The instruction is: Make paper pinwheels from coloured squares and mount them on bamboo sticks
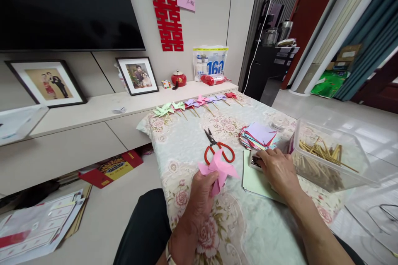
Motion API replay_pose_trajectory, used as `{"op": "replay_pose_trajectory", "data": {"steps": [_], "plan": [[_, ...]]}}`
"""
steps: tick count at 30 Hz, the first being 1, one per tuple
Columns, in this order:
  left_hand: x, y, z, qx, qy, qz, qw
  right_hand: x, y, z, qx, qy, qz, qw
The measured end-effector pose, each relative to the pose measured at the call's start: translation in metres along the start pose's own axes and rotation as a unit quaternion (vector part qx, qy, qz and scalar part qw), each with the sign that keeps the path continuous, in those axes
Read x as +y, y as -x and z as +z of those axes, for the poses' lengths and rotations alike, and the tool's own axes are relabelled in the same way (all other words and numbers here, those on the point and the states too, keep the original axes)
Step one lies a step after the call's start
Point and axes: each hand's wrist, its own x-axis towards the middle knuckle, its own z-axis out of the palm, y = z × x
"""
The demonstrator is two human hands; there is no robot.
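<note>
Lower centre of frame: my left hand [200,194] pinches pink pinwheel [222,168] near middle, thumb pressed shut, likely keeping folds gathered. Right of centre: my right hand [278,174], half-curled at small box [255,162], apparently set close for reach; cannot tell fingertips' hold.

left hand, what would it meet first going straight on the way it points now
Past the pink paper pinwheel it holds, the left hand would probably meet the scissors with red looped handles, unless raised above them; depth is unclear.
</note>
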Motion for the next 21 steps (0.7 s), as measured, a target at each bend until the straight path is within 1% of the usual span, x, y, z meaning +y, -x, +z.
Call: {"op": "replay_pose_trajectory", "data": {"steps": [8, 15, 21], "plan": [[0.0, 0.0015, -0.0002, 0.001, -0.005, -0.003, 1.0, -0.0057, 0.0004, -0.0032, -0.016, 0.009, 0.019, 1.0], [-0.0025, 0.0038, -0.0014, 0.01, -0.019, -0.012, 1.0, -0.0067, -0.002, 0.0041, -0.018, -0.008, 0.017, 1.0], [-0.0028, 0.0012, -0.0008, 0.025, -0.027, -0.016, 0.999, -0.0094, -0.0026, 0.0005, -0.021, -0.004, 0.012, 1.0]]}}
